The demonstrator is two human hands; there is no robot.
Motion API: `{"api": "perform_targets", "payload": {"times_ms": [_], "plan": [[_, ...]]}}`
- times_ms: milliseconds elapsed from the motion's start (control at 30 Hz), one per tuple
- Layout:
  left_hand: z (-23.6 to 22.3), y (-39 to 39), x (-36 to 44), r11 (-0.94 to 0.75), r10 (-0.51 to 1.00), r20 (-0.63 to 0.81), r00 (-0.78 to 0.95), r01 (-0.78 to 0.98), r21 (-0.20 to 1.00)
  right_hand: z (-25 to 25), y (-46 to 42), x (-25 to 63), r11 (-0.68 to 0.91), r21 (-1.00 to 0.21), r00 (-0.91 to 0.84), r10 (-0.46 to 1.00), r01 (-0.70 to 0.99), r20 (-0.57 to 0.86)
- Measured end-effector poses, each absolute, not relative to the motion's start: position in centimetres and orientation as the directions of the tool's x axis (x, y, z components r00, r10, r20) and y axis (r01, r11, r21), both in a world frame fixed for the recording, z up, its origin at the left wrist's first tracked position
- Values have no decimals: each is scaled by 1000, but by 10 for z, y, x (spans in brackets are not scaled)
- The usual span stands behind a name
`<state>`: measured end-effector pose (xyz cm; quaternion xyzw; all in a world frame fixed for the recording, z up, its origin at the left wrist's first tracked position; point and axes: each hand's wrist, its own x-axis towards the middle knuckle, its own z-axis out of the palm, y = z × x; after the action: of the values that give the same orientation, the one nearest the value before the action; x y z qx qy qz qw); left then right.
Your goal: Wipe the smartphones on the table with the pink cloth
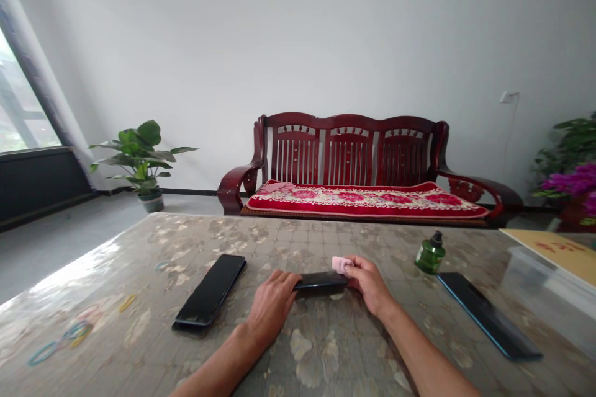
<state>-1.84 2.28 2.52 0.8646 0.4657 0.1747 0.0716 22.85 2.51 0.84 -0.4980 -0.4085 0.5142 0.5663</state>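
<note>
A dark smartphone (321, 281) is held sideways just above the table, between my two hands. My left hand (274, 298) is closed on its left end. At the other end my right hand (365, 282) pinches a small folded pink cloth (342, 265) and touches the phone's edge. Left of my left hand lies another black smartphone (210, 291), screen up. A third phone-like slab (487, 315), dark with a blue edge, rests at the right. Behind it stands a small green bottle (431, 254) with a black top.
The table (316, 353) has a patterned, glossy cover. Coloured bands (69, 336) lie at its left. A clear plastic box (549, 298) and a yellow booklet (554, 248) occupy the right side. Beyond are a wooden bench (349, 149) and a potted plant (144, 158).
</note>
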Motion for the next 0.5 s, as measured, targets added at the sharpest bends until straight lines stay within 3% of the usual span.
{"api": "perform_targets", "payload": {"times_ms": [200,367,500], "plan": [[12,32,-25,-557,830,247,501,767,318,17,21,225,-129,-991,-28,991,39,-130],[8,34,-24,-593,805,268,529,733,333,17,28,218,139,-969,138,976,203,169],[4,35,-21,-604,796,294,529,720,341,14,31,206,178,-953,139,966,247,216]]}}
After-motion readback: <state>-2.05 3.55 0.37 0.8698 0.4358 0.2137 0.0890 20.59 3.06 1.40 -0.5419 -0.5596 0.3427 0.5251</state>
